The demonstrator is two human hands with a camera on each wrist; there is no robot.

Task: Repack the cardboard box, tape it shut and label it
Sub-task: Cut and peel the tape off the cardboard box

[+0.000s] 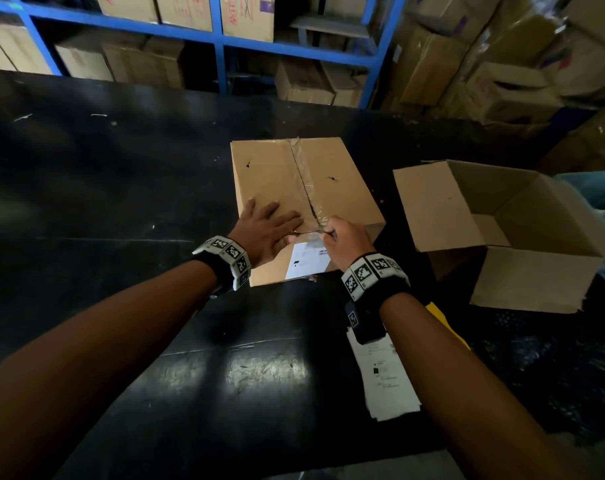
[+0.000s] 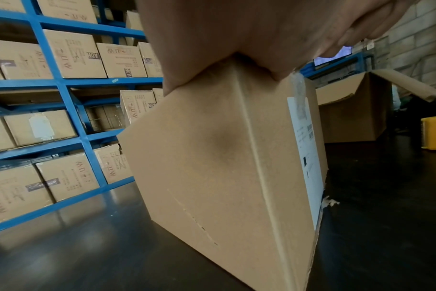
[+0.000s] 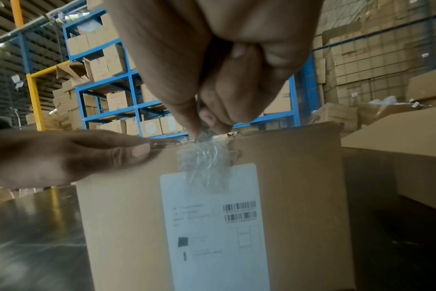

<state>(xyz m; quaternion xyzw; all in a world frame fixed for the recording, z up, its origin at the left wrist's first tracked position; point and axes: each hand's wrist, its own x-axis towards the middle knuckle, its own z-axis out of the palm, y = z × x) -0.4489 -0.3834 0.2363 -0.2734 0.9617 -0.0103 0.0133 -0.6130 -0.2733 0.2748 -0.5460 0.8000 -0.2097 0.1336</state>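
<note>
A closed cardboard box stands on the black table, with clear tape along its top seam. A white label with barcodes is stuck on the side facing me, and the tape's crumpled end overlaps its top. My left hand lies flat on the box top near the front left edge, its thumb over that edge. My right hand is at the front top edge by the seam. It pinches a thin grey blade-like piece whose tip touches the tape.
An open, empty cardboard box lies on its side to the right. White printed sheets and something yellow lie under my right forearm. Blue shelving full of cartons stands behind the table.
</note>
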